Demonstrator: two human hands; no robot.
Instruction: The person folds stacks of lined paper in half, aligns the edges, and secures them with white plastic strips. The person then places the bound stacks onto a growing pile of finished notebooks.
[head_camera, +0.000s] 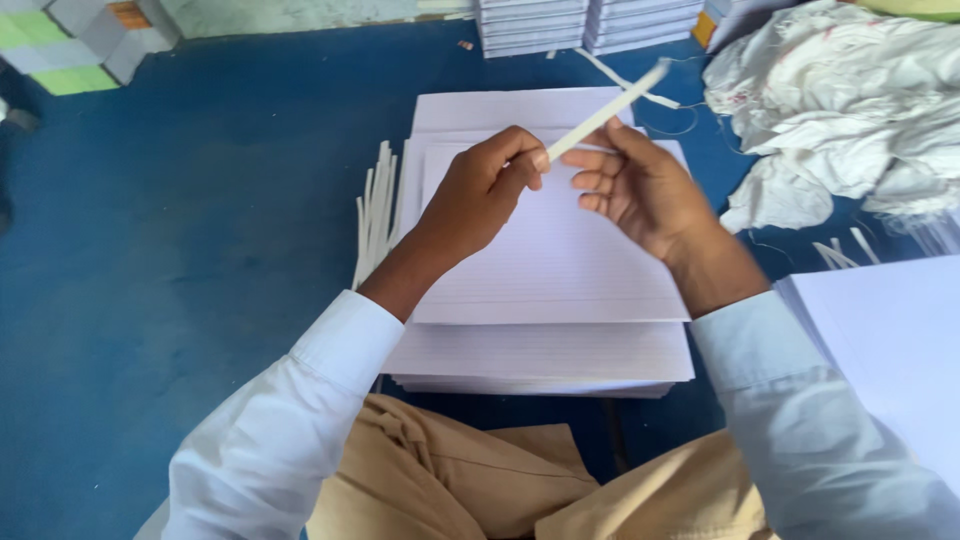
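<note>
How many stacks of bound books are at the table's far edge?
2: left stack and right stack side by side at the top centre; their tops are cut off, so more may be hidden.

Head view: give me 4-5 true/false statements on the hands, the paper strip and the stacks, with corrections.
1. Both hands grip one white paper strip. True: the left hand pinches its near end and the right hand holds it further along.
2. The strip lies flat on the floor. False: it is held up, slanting away over the stack of ruled sheets.
3. The ruled sheets sit on a blue floor. True.
4. A bundle of loose strips lies to the right of the stack. False: it lies along the stack's left edge.
5. Crumpled white paper is heaped at the upper right. True.
</note>
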